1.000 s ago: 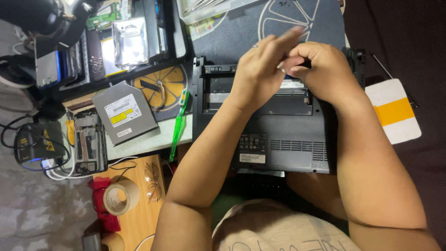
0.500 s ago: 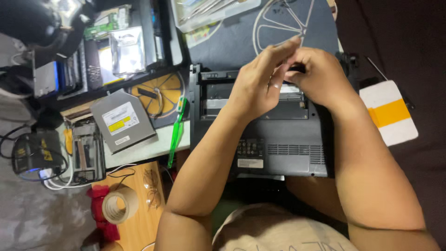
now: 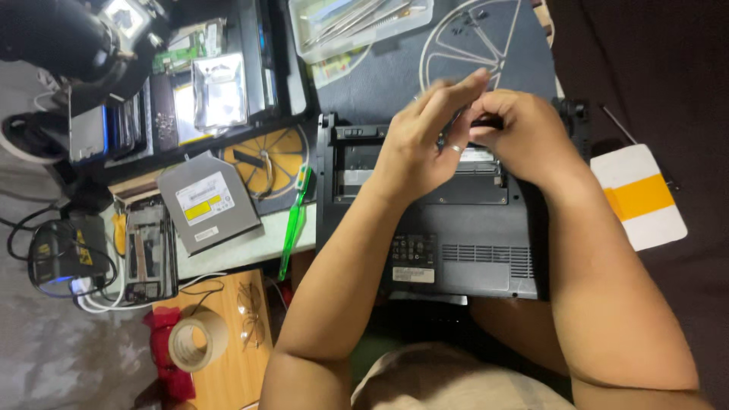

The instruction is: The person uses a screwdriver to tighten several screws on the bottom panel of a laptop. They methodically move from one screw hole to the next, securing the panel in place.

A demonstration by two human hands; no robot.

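Both hands meet over the far edge of an upturned dark grey laptop. Left hand is spread fairly wide, fingers stretched flat toward the right, a ring on one finger, and I cannot tell whether it grips anything. Right hand is curled narrow, thumb and fingers pinched on a small dark part that is mostly hidden, so its kind is unclear. Beneath them the laptop's open bay shows bare internals, and the near half of the base, with vents and a label, lies uncovered between the forearms.

Just beside the laptop's left edge lies a green plastic pry tool, and further left a silver optical drive rests on a white board. A roll of tape sits on the wooden board nearer the person. To the right, well apart from the laptop, lies a white card with an orange stripe.
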